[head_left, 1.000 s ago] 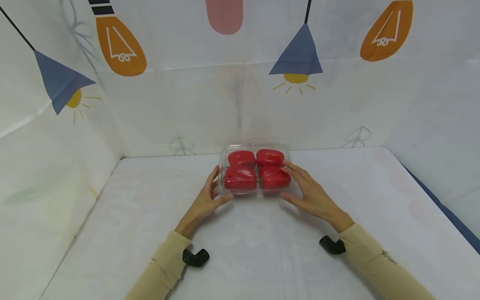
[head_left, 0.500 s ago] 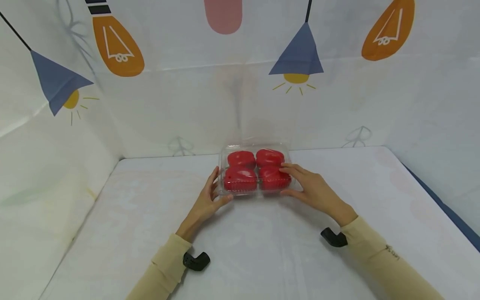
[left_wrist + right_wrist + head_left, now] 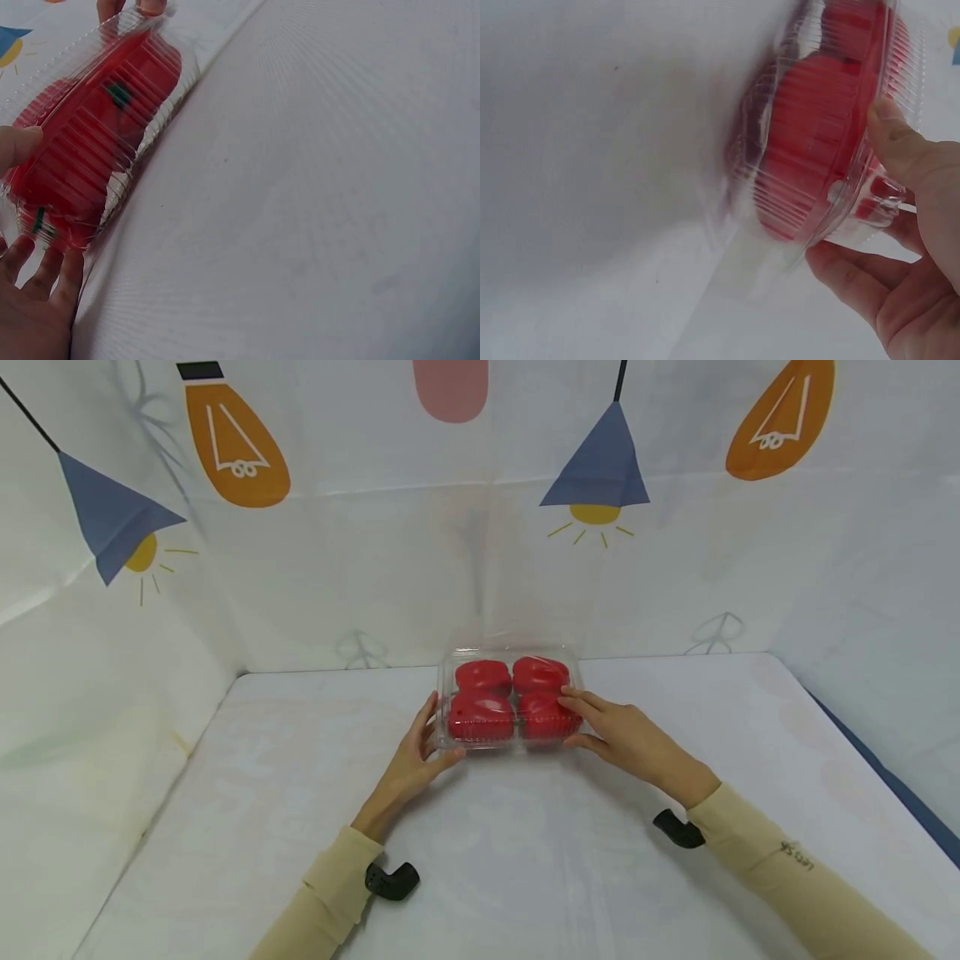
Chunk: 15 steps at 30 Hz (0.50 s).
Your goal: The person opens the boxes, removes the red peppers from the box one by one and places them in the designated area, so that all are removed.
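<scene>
A clear plastic clamshell box stands at the table's far edge, with several red bell peppers inside. Green stems show through its ribbed wall in the left wrist view. My left hand holds the left front corner, its thumb on the front and fingers against the end. On the opposite side, my right hand grips the right front corner. There the right thumb lies over the rim while the other fingers touch the end. Whether the lid is latched cannot be seen.
A white table lies beneath the box. Behind it rises a white cloth wall printed with lamps and bulbs. Black curved pieces sit at both wrists, beside beige sleeves.
My right hand has turned, its fingers and thumb drawing closer together at the box's right front corner, with the forearm swinging outward. The left hand and box stay in place.
</scene>
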Each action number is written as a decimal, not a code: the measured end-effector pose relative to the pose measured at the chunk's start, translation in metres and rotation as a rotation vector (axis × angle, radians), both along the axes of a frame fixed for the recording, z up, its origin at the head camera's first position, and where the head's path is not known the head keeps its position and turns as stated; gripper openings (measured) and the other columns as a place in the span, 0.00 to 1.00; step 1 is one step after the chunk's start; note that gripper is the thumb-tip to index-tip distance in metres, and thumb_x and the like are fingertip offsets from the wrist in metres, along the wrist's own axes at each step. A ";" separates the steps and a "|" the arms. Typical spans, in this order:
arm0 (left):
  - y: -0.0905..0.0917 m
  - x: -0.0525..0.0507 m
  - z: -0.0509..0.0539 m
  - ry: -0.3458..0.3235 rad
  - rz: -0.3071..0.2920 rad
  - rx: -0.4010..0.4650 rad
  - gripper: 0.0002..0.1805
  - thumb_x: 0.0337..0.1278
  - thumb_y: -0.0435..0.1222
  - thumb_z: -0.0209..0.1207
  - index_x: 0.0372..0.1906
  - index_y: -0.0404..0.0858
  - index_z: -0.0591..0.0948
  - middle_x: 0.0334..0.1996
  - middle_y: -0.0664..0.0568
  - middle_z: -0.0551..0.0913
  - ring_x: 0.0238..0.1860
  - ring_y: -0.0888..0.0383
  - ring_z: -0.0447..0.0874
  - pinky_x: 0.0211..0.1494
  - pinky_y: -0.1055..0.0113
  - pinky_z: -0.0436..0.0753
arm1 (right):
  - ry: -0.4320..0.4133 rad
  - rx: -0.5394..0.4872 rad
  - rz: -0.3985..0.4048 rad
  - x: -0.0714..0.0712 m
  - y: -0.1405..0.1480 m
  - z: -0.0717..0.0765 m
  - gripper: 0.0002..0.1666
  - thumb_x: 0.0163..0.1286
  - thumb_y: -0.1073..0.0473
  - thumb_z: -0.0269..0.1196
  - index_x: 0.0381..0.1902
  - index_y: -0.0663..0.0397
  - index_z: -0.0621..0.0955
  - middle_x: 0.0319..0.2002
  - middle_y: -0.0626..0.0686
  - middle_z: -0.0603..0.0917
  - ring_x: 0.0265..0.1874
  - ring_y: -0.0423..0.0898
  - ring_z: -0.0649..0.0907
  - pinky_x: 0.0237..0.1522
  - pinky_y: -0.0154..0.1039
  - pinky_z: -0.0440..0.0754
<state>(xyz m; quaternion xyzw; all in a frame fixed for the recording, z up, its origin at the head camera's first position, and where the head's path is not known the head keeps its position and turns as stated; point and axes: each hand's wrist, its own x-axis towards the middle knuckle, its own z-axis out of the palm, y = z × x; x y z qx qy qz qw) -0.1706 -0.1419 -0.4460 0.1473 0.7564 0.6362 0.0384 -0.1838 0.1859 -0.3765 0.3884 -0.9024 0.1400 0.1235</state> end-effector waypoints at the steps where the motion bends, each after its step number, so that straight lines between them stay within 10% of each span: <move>1: 0.000 0.000 0.000 0.002 -0.003 0.001 0.52 0.52 0.36 0.66 0.75 0.51 0.45 0.75 0.55 0.49 0.74 0.50 0.54 0.69 0.58 0.67 | 0.007 0.001 0.003 0.000 0.000 0.000 0.36 0.56 0.54 0.70 0.60 0.61 0.73 0.61 0.57 0.76 0.19 0.44 0.84 0.40 0.39 0.85; 9: 0.001 0.003 0.007 -0.021 -0.010 0.012 0.52 0.53 0.34 0.65 0.75 0.50 0.45 0.75 0.55 0.49 0.74 0.51 0.54 0.69 0.59 0.66 | 0.056 0.133 -0.019 0.001 -0.002 0.005 0.34 0.57 0.54 0.69 0.59 0.63 0.74 0.61 0.61 0.76 0.19 0.47 0.83 0.36 0.40 0.86; 15: -0.001 0.000 -0.001 -0.001 0.000 0.007 0.52 0.53 0.32 0.65 0.75 0.50 0.44 0.76 0.53 0.48 0.74 0.49 0.53 0.69 0.58 0.66 | 0.097 0.293 -0.065 0.010 -0.009 0.006 0.37 0.61 0.54 0.66 0.64 0.66 0.68 0.64 0.65 0.72 0.49 0.57 0.83 0.39 0.44 0.86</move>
